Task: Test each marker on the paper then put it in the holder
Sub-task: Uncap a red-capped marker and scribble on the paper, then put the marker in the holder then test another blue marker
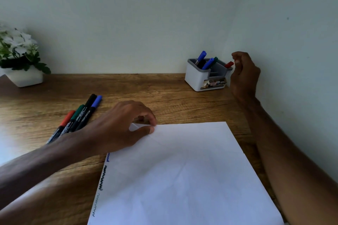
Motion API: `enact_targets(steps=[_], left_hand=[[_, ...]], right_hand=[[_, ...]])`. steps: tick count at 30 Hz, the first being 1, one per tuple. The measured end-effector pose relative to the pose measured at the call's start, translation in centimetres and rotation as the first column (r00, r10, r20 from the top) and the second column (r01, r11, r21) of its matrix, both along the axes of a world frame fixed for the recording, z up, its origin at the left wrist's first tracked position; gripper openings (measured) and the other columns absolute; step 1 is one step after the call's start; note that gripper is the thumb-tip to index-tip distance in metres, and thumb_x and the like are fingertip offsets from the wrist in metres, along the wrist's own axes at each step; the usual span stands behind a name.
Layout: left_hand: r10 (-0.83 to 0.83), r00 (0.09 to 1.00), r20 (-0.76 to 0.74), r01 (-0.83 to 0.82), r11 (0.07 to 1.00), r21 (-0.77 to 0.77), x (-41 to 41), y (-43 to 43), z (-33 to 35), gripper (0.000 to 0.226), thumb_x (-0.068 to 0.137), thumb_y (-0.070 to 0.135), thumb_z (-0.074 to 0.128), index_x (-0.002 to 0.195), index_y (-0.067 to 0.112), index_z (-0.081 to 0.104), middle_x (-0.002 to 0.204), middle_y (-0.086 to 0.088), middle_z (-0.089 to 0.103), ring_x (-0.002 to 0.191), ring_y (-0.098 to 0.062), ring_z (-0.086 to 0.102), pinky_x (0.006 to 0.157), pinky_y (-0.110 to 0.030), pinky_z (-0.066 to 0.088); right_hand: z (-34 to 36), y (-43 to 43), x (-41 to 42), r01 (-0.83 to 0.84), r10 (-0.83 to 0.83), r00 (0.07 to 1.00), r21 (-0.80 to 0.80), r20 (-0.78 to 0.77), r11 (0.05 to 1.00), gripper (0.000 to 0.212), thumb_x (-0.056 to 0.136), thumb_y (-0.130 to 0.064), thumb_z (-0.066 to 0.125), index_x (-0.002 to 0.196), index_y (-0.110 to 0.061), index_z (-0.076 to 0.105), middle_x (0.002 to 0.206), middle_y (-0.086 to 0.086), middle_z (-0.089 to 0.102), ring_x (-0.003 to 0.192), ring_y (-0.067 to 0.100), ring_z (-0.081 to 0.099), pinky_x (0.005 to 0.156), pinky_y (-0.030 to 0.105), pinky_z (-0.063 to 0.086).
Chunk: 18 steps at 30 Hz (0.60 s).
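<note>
Desk (164, 100): paper (182, 170), holder (193, 78) (markers (208, 63) inside)

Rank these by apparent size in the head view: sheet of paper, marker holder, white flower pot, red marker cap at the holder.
1. sheet of paper, nearest the camera.
2. marker holder and white flower pot: too alike to rank; leaves hide part of the pot.
3. red marker cap.

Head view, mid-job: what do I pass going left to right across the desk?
Potted plant, loose markers, left hand pinching a corner of the paper, marker holder, right hand.
</note>
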<state>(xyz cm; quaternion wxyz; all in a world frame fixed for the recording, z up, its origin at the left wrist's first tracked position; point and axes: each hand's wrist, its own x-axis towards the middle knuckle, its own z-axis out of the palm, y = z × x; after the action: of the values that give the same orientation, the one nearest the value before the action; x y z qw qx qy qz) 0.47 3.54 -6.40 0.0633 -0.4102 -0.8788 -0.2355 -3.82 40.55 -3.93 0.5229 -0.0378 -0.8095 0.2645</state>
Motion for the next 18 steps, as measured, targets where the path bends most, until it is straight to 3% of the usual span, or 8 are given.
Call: enact_targets(steps=[2,4,7,13,18], left_hand=[[-0.003,1.000,-0.006,0.003,1.000,-0.002,0.0,0.0,0.0,0.014,0.093,0.045,0.066,0.105,0.041,0.071,0.107,0.027,0.065,0.102,0.011,0.056,0.087,-0.021,0.051],[-0.013,1.000,-0.016,0.013,1.000,-0.002,-0.1,0.0,0.0,0.014,0.093,0.045,0.066,0.105,0.041,0.071,0.106,0.027,0.065,0.102,0.009,0.057,0.087,-0.022,0.051],[-0.013,1.000,-0.026,0.013,1.000,0.001,0.1,0.0,-0.1,0.014,0.094,0.043,0.065,0.106,0.040,0.071,0.106,0.027,0.065,0.102,0.008,0.057,0.087,-0.023,0.051],[0.015,0.999,-0.041,-0.014,1.000,0.018,0.4,-0.1,-0.1,0.016,0.094,0.042,0.065,0.109,0.039,0.067,0.110,0.025,0.065,0.102,0.010,0.055,0.086,-0.019,0.050],[0.066,0.994,-0.082,-0.061,0.996,0.068,0.2,-0.5,0.5,0.017,0.093,0.036,0.068,0.110,0.037,0.068,0.116,0.022,0.066,0.101,0.008,0.056,0.085,-0.016,0.046]], right_hand=[[0.5,-0.6,0.3,0.032,-0.031,0.999,0.026,-0.033,0.999,0.031,0.098,-0.002,0.047,0.122,0.006,0.064,0.111,0.021,0.072,0.104,0.027,0.068,0.089,0.000,0.042],[1.0,-1.4,0.4,0.053,-0.047,0.994,0.066,-0.094,0.996,0.028,0.101,-0.006,0.046,0.120,0.002,0.066,0.112,0.016,0.073,0.107,0.026,0.070,0.095,0.018,0.052],[2.0,-2.8,0.6,0.064,-0.042,0.982,0.117,-0.183,0.991,0.024,0.105,-0.006,0.046,0.115,-0.003,0.068,0.111,0.009,0.073,0.104,0.021,0.069,0.092,0.036,0.055],[3.0,-8.5,2.0,-0.086,0.151,0.962,0.275,-0.226,0.958,0.017,0.098,0.002,0.055,0.103,-0.001,0.071,0.105,0.009,0.073,0.100,0.022,0.068,0.083,0.035,0.057],[2.7,-13.5,3.9,-0.297,0.367,0.925,0.418,-0.095,0.858,0.017,0.088,0.010,0.060,0.086,0.001,0.073,0.095,0.013,0.072,0.094,0.027,0.068,0.079,0.036,0.054]])
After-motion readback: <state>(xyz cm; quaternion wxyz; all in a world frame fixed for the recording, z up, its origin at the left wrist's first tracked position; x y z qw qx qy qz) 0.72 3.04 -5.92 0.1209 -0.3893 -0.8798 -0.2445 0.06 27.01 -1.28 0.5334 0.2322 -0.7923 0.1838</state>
